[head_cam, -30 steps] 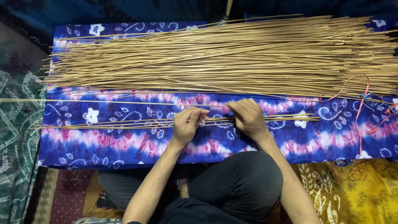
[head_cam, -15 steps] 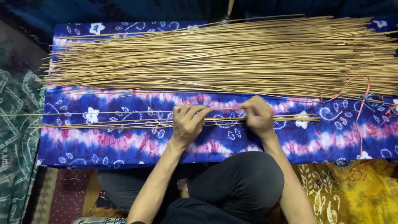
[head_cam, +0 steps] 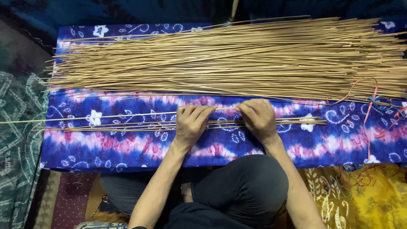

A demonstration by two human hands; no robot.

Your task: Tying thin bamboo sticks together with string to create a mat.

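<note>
My left hand point(head_cam: 191, 123) and right hand point(head_cam: 257, 118): grips pinched narrow on one thin stick point(head_cam: 106, 117), held level across cloth point(head_cam: 127, 146) so it lines up with small row point(head_cam: 292, 122) just beneath. Big pile point(head_cam: 237, 59) lies apart, farther back, keeping unsorted stock separate.

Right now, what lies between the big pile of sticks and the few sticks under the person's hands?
In the head view, only a bare strip of the blue and pink patterned cloth separates the big pile from the few sticks, apart from one stray stick.
</note>
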